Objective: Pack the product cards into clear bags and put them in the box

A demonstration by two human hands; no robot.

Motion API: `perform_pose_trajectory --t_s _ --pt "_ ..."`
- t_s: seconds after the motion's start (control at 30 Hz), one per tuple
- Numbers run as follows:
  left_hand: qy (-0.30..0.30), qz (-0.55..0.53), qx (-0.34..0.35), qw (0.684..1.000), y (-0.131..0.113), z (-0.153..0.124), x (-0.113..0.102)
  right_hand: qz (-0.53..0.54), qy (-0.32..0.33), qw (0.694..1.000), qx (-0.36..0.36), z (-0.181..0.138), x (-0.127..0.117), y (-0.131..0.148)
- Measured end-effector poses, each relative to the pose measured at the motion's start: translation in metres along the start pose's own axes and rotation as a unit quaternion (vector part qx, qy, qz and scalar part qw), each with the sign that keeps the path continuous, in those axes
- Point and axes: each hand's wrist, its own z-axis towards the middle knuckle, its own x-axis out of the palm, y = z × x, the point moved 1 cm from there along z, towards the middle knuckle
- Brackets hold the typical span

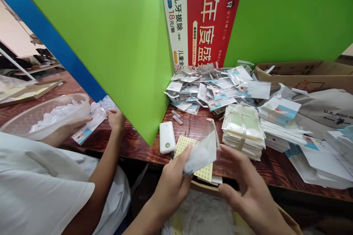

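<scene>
My left hand pinches a small clear plastic bag by its lower left corner, just above the table's front edge. My right hand hovers right beside the bag with its fingers spread, apart from it or barely touching its right edge. Under the bag lies a yellow sheet of small stickers. A white power bank rests to its left. A stack of flat packets stands just right of the bag.
A heap of filled packets lies at the back against a red poster. Green dividers flank the space. More stacks and a cardboard box are at right. At left, another person's hands handle a packet beside a clear basin.
</scene>
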Motion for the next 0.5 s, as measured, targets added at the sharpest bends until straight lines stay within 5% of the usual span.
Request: perform_pose_trajectory --t_s 0.07,0.17,0.5 --pt "0.031 -0.030 0.014 0.999 -0.001 -0.005 -0.003 -0.149 -0.009 0.982 -0.114 -0.007 -0.010 0.004" --pt "0.057 -0.061 0.038 0.996 -0.002 -0.013 -0.005 -0.246 0.083 0.942 -0.214 -0.008 -0.021 0.008" --pt "0.052 -0.087 -0.024 0.995 -0.009 -0.028 -0.010 -0.259 0.258 0.903 -0.225 0.002 -0.037 0.023"
